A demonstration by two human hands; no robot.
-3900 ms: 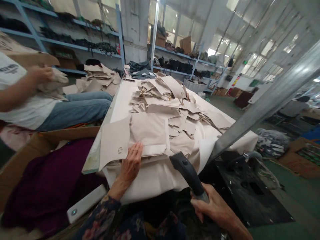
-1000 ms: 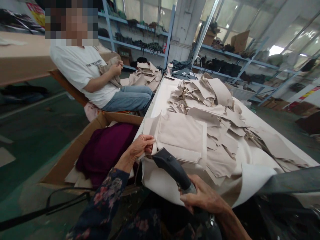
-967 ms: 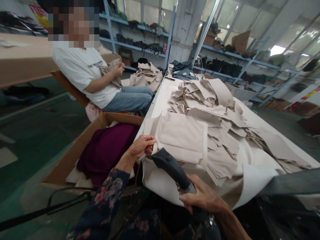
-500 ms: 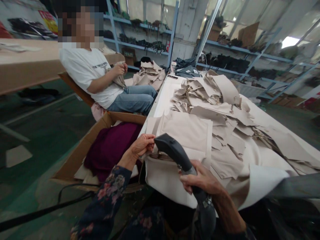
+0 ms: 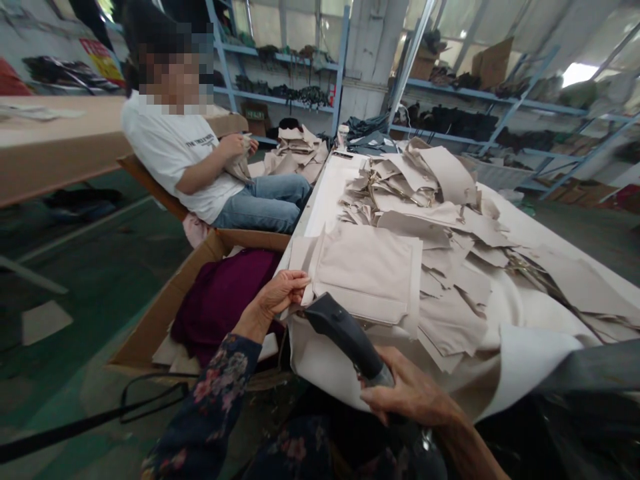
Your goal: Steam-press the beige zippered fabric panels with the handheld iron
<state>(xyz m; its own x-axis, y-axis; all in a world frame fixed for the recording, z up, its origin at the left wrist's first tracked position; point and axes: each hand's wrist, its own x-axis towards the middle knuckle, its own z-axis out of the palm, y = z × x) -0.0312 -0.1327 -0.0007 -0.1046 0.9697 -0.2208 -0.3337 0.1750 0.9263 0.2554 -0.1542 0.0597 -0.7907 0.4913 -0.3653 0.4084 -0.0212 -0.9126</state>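
Note:
My right hand [image 5: 410, 393] is wrapped round the grip of a dark handheld tool with a curved neck and flat, wide nozzle [image 5: 345, 333]; its exact kind is unclear. The nozzle tip lies over the near left corner of a stack of beige fabric pieces, and whether it touches them I cannot tell. On top of this stack is a square beige fabric panel [image 5: 367, 267] with stitched seams. My left hand [image 5: 283, 293] pinches the panel's left edge between thumb and fingers, just beyond the nozzle. The tool's lower end is partly hidden by my right hand.
Heaped beige pieces [image 5: 420, 180] cover the table [image 5: 330, 193] beyond the stack. At left on the floor stands a cardboard box [image 5: 145, 320] holding purple cloth [image 5: 225, 293]. A seated person [image 5: 175, 147] handles fabric beyond the box. Blue shelves [image 5: 280, 93] line the back.
The tool and my right hand have moved down and nearer to me, uncovering more of the panel. My left hand keeps its pinch at the edge. The seated person's head has tipped downward.

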